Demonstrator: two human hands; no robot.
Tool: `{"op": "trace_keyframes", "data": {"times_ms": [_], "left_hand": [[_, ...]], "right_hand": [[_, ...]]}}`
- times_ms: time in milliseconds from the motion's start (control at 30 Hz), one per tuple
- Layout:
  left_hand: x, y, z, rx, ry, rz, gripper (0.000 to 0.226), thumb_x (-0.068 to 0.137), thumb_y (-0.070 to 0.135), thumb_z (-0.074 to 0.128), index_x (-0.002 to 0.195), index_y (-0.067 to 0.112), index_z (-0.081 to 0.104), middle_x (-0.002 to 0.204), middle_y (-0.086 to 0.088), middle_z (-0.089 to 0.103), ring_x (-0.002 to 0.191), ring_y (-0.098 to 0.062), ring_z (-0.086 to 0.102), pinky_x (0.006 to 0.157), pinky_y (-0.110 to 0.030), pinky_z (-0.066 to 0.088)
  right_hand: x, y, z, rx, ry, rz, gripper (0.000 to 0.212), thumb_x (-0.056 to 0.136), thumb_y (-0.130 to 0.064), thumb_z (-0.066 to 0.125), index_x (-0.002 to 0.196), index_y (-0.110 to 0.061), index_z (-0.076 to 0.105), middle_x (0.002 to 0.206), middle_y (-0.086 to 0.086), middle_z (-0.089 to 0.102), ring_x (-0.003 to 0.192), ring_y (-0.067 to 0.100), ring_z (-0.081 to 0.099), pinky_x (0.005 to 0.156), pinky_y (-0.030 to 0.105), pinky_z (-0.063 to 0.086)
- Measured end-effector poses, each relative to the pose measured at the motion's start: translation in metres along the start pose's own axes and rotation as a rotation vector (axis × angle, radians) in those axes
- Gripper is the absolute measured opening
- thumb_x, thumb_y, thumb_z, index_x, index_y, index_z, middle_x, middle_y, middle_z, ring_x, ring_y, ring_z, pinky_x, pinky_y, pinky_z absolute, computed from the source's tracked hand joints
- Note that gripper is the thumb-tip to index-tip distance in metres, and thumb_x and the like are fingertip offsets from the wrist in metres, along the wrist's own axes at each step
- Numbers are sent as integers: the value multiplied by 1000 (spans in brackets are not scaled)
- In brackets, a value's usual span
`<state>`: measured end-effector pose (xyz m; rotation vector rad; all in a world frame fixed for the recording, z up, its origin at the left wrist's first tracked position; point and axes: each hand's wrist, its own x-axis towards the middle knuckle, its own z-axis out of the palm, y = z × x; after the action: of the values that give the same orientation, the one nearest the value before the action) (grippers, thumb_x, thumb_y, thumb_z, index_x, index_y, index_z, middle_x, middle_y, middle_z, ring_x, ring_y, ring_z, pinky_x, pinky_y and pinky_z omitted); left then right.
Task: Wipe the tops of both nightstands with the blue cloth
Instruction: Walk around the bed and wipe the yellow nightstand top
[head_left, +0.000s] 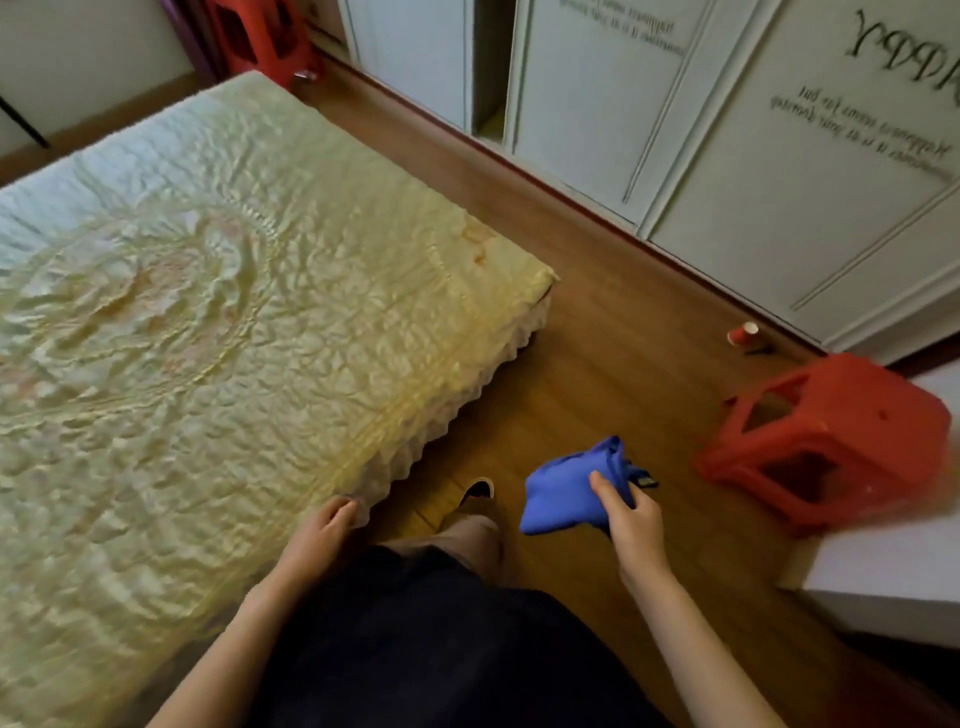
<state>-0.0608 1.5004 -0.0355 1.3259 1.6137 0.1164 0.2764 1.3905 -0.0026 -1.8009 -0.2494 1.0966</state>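
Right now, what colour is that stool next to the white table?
Red. The plastic stool shows clearly in the head view, standing on the wooden floor.

We stand on the floor (613, 332) between the bed (218, 322), left, and a stool (831, 441), right; wardrobe doors (779, 171) line its far edge, a cup (744, 334) lying before them.

The far-right wardrobe door (810, 171) bears large mirrored lettering, seemingly "HAPPY"; the smaller script lines below it are unreadable.
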Motion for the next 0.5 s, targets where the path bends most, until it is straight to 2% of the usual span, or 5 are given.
{"op": "trace_keyframes", "data": {"times_ms": [100,200,300,400,500], "left_hand": [[66,47,-4,-25,-38,-20,23,98,25,44,85,26,63,92,-7,69,91,-31,64,84,-43,49],[116,122,-3,-58,-103,7,24,98,26,44,88,22,65,91,-9,69,85,-26,64,76,-35,49],[165,206,14,13,-216,99,24,97,35,43,93,27,66,93,2,70,86,-17,65,83,-35,52],[204,286,37,31,-331,160,25,98,34,42,95,26,65,96,-5,68,89,-22,64,80,-33,50],[242,354,64,102,-390,258,26,98,34,42,94,24,66,95,-8,68,89,-25,64,81,-37,50]], "right_hand": [[47,-33,1,9,62,21,40,84,-32,70,120,-15,64,106,0,70,98,21,67,77,35,51],[83,-66,-11,1,172,38,45,77,-38,73,116,-16,66,108,3,71,99,21,67,82,39,52],[118,-98,-35,-8,304,31,27,87,-23,69,112,-12,66,109,10,70,102,27,66,89,44,51],[151,-125,-64,-26,450,15,26,87,-20,69,108,-5,69,106,15,71,104,31,65,94,47,50],[193,-154,-94,-46,567,8,29,87,-19,69,105,3,69,101,17,69,102,29,62,85,40,45]]}}
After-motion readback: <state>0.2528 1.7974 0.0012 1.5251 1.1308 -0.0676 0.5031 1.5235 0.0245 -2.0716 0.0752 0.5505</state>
